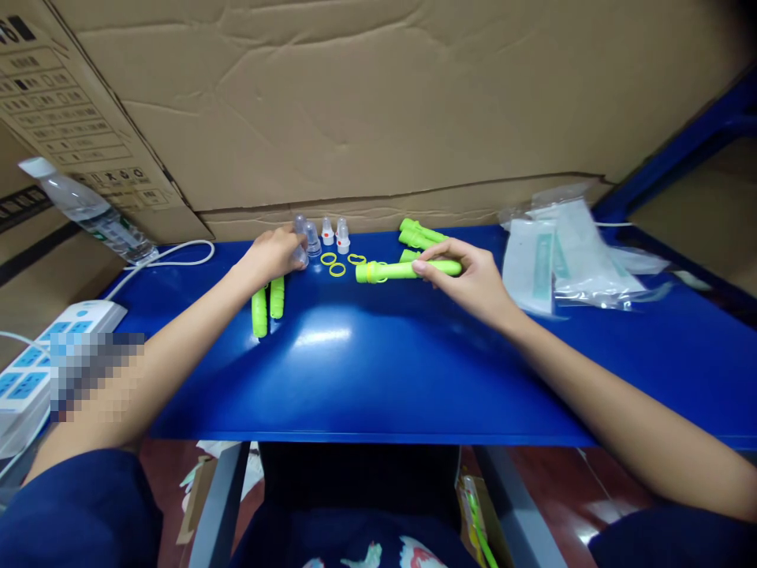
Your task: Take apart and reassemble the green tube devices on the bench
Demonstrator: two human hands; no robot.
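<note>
Pinching a green tube (396,271) in the right hand (467,276), left hand (275,251) at the clear caps (313,240)

Just right of the frame's centre, the right hand pinches the green tube near one end between thumb and fingers; the tube lies nearly level across the view, its free end pointing left. A yellow band (371,272) sits around it near that free end. Partly hidden behind it is another tube (408,255), and above that, more green tubes (417,233) lie bunched on the blue surface (355,355).

The left hand, left of centre, has its fingers bent together at the clear caps; a cap shows at the fingertips, but whether it is gripped I cannot tell. Just right of these stand two small nozzles (342,237), clear with white bases and red marks. Loose yellow rings (337,270) lie between the two hands. Below the left hand, two green pieces (259,313) lie side by side.

At the left edge are a tilted bottle (88,209), a white cable (204,244) and a power strip (110,315). Plastic packets (528,268) lie on the right. Cardboard (355,118) fills the top.
</note>
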